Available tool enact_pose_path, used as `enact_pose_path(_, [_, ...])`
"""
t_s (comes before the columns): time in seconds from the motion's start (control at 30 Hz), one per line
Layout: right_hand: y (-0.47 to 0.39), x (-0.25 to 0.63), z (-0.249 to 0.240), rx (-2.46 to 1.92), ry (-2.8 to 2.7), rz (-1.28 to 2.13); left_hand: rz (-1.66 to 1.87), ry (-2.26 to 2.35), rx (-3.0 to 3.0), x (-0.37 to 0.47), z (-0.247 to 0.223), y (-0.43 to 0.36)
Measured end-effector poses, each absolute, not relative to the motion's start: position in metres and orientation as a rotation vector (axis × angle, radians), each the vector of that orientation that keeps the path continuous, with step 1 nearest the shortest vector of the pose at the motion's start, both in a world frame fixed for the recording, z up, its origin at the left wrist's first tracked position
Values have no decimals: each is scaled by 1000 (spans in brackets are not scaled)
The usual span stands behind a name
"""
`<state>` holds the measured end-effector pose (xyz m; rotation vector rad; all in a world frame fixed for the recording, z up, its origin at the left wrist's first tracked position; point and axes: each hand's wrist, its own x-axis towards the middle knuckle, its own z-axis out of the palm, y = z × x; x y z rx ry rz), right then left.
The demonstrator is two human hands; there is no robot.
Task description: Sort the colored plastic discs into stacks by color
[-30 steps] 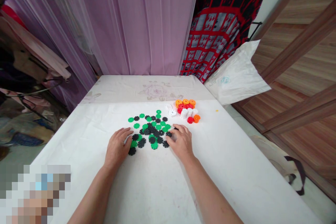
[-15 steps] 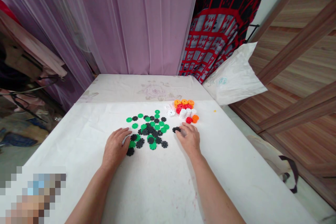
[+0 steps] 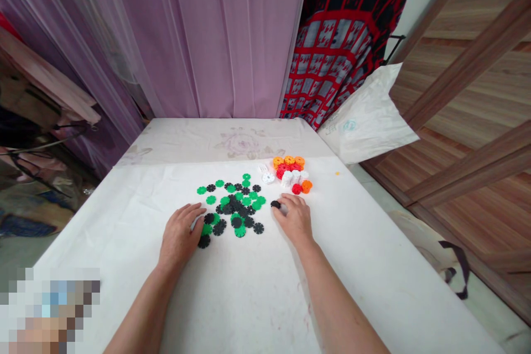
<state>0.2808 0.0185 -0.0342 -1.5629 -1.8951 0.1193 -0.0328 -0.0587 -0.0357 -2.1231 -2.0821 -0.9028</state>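
Observation:
Green and black notched discs (image 3: pixel 235 206) lie in a loose, partly overlapping spread on the white-covered table (image 3: pixel 232 293). My left hand (image 3: pixel 181 232) rests at the left edge of the spread, fingers apart, with the thumb beside green and black discs. To the right of the spread, my right hand (image 3: pixel 293 218) pinches black discs (image 3: pixel 275 204) between thumb and fingers, low over the cloth. Behind that hand stand grouped stacks of orange discs (image 3: pixel 289 161), red discs (image 3: pixel 283 170) and white discs (image 3: pixel 287 178).
A white plastic bag (image 3: pixel 365 119) stands at the table's back right corner. Purple curtains (image 3: pixel 224 38) hang behind the table, with wooden doors (image 3: pixel 477 99) on the right. A small yellow bit (image 3: pixel 337 173) lies near the right edge.
The black discs at my right fingertips have turned and sit closer between thumb and fingers. My left hand has hardly moved; the whole view has shifted slightly.

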Motion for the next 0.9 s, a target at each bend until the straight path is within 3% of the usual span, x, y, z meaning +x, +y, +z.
enact_pose_path(0.9, [19,281,-35,-1558,-1923,137,-893,-2099,-2126,-33,-35,-58])
